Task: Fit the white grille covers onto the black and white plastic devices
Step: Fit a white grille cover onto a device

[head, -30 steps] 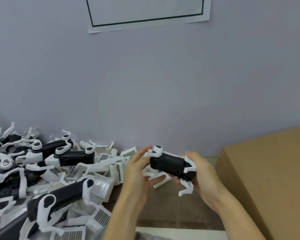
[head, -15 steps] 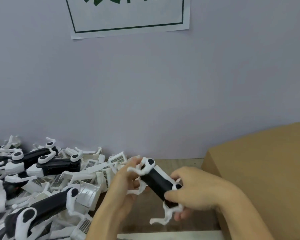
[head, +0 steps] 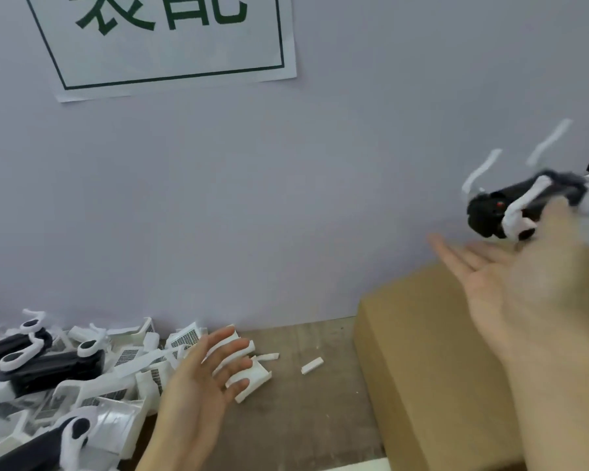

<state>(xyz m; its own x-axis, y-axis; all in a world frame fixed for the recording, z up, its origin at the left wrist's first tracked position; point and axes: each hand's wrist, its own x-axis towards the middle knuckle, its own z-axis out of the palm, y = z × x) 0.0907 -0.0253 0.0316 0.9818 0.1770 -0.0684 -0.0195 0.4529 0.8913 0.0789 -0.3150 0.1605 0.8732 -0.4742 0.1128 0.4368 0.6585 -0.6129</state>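
Although motion blur smears its outline, the black plastic device with curved white arms point(head: 510, 209) reads as airborne or just off the fingertips of the right hand point(head: 524, 300), high at the right of the view above the brown cardboard box point(head: 422, 351). Right hand: palm up, fingers straight and spread; whether any fingertip touches the device cannot be told. Left hand point(head: 198, 375): fingers spread and relaxed, holding nothing, hovering over the brown wooden bench point(head: 303, 419) just in front of a loose white grille cover point(head: 252, 375).

Handling judgement: the device looks light, a hollow rigid plastic shell. The thin white arms project well clear of the body and look like the weakest part, likely to flex or snap. Best hold is around the black body, mid-length, arms left free. The smooth plastic may be somewhat slippery.

Grille covers: thin, stiff mouldings with a fine mesh panel, very light. Judged best held by the solid side edges, not pressed on the mesh. More covers and devices lie mixed in the pile of black and white parts point(head: 58, 385) at the left, near the left hand.

Writing: white paper wall sign point(head: 164, 45) with a dark green border and large green Chinese characters, cropped at the top; the right one looks like 配. No brand marks are legible on the parts.
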